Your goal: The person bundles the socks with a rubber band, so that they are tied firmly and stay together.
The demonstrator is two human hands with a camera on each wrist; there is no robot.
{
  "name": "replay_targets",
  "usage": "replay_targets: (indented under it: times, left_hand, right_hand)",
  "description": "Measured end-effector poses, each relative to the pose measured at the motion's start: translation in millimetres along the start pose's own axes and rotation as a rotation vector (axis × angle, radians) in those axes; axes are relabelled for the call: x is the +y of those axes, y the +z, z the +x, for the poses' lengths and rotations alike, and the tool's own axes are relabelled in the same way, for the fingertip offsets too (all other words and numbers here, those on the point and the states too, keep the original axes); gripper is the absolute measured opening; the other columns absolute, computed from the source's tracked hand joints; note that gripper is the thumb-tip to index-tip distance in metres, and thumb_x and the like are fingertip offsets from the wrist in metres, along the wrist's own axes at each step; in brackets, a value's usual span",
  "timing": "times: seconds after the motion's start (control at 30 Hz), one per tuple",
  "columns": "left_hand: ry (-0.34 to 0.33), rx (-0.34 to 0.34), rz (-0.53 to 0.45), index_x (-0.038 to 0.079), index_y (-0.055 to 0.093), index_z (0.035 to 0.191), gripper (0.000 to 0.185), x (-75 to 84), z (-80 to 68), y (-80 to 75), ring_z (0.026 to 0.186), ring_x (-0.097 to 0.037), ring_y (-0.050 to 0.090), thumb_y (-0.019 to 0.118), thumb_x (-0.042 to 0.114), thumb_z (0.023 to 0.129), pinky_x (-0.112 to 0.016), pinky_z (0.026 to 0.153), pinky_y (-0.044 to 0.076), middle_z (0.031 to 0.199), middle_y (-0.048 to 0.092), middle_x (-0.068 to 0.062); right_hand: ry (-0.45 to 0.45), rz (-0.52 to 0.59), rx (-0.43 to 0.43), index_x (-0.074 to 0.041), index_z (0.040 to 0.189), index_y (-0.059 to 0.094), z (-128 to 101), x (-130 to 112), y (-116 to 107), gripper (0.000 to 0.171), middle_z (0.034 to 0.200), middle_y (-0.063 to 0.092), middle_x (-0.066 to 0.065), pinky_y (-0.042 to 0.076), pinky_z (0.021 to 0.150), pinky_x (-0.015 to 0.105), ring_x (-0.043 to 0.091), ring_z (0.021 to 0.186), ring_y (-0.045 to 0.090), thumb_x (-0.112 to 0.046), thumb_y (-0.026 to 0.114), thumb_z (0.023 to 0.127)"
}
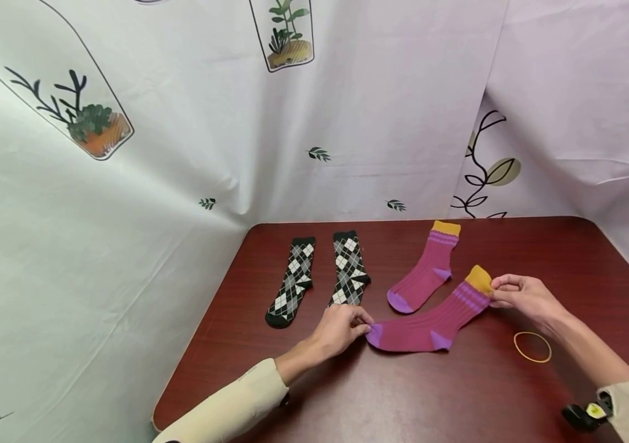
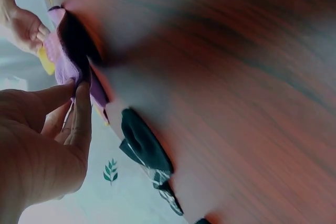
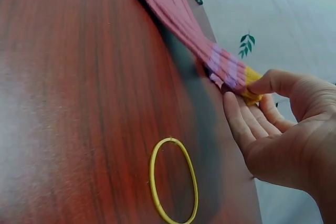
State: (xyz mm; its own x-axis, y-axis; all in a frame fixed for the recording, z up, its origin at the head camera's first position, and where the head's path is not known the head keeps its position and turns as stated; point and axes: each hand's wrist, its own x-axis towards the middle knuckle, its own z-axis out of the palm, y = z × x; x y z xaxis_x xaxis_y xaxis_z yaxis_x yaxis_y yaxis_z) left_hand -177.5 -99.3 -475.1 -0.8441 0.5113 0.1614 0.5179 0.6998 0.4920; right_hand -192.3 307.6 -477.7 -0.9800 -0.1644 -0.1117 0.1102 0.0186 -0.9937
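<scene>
1. Left hand [image 1: 339,332] pinches the purple toe of the near sock [image 1: 430,317], lying on the counter [image 1: 403,394]
2. Right hand [image 1: 521,297] pinches its yellow cuff; fingers partly hide it
3. Left wrist view blurred

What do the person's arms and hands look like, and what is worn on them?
Both hands, the left hand and the right hand, are bare, with no gloves and no rings to be seen. Each arm wears a long beige sleeve that ends at the wrist. A small black device with a yellow mark sits at the right cuff.
</scene>
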Motion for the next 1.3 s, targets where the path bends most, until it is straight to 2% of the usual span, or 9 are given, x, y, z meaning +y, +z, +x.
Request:
replay_targets:
  times: [0.13, 0.3, 0.43, 0.63, 0.87, 1.07, 1.3]
  left_hand:
    - [-0.041, -0.010, -0.019, 0.023, 0.079, 0.093, 0.008, -6.9, -6.1, -6.1, 0.068, 0.011, 0.060, 0.079, 0.022, 0.085, -0.016, 0.071, 0.051, 0.085, 0.074, 0.012]
    - [-0.063, -0.017, -0.048, 0.022, 0.079, 0.094, 0.009, -15.5, -12.1, -13.7, 0.068, 0.009, 0.062, 0.079, 0.020, 0.085, -0.017, 0.069, 0.051, 0.085, 0.074, 0.012]
    - [-0.079, -0.019, -0.058, 0.023, 0.079, 0.094, 0.011, -21.0, -16.4, -20.1, 0.069, 0.007, 0.064, 0.080, 0.020, 0.084, -0.018, 0.069, 0.052, 0.086, 0.074, 0.011]
    - [-0.074, -0.027, -0.064, 0.021, 0.079, 0.095, 0.011, -28.9, -23.5, -25.0, 0.070, 0.004, 0.065, 0.079, 0.017, 0.084, -0.020, 0.068, 0.051, 0.086, 0.075, 0.010]
    - [-0.042, -0.019, -0.044, 0.021, 0.079, 0.094, 0.011, -37.8, -31.5, -28.4, 0.073, 0.003, 0.066, 0.078, 0.014, 0.085, -0.020, 0.068, 0.051, 0.086, 0.075, 0.009]
    - [-0.053, -0.038, -0.070, 0.020, 0.078, 0.094, 0.013, -43.9, -34.1, -32.8, 0.075, 0.001, 0.067, 0.078, 0.011, 0.085, -0.023, 0.073, 0.054, 0.089, 0.075, 0.008]
    - [-0.073, -0.064, -0.071, 0.020, 0.077, 0.094, 0.014, -51.7, -33.8, -34.9, 0.078, -0.001, 0.068, 0.077, 0.009, 0.086, -0.024, 0.076, 0.055, 0.091, 0.075, 0.009]
  right_hand:
    - [0.008, -0.031, -0.020, 0.005, 0.099, 0.060, -8, 1, 0, 0.009, 0.086, 0.074, 0.005, 0.058, 0.073, 0.030, 0.016, 0.078, 0.072, 0.002, 0.065, 0.093]
    - [0.046, -0.175, -0.010, 0.011, 0.108, 0.059, -15, 2, 2, 0.028, 0.091, 0.074, 0.007, 0.058, 0.074, 0.031, 0.019, 0.082, 0.073, -0.009, 0.071, 0.092]
    - [0.072, -0.231, -0.009, 0.013, 0.111, 0.059, -20, 3, 4, 0.035, 0.094, 0.074, 0.011, 0.058, 0.075, 0.032, 0.020, 0.084, 0.073, -0.012, 0.073, 0.090]
    - [0.064, -0.259, -0.042, 0.014, 0.109, 0.060, -28, 5, 6, 0.033, 0.093, 0.073, 0.014, 0.058, 0.073, 0.033, 0.019, 0.083, 0.072, -0.011, 0.072, 0.091]
    - [-0.004, -0.316, -0.080, 0.015, 0.103, 0.063, -36, 15, 12, 0.027, 0.089, 0.073, 0.015, 0.058, 0.072, 0.034, 0.017, 0.079, 0.071, -0.008, 0.071, 0.091]
    - [-0.060, -0.363, -0.148, 0.012, 0.097, 0.063, -40, 23, 14, 0.020, 0.084, 0.071, 0.016, 0.058, 0.065, 0.035, 0.019, 0.071, 0.070, -0.005, 0.070, 0.091]
    - [-0.075, -0.377, -0.192, 0.010, 0.095, 0.064, -43, 25, 20, 0.017, 0.081, 0.071, 0.015, 0.058, 0.063, 0.035, 0.019, 0.069, 0.069, -0.005, 0.070, 0.091]
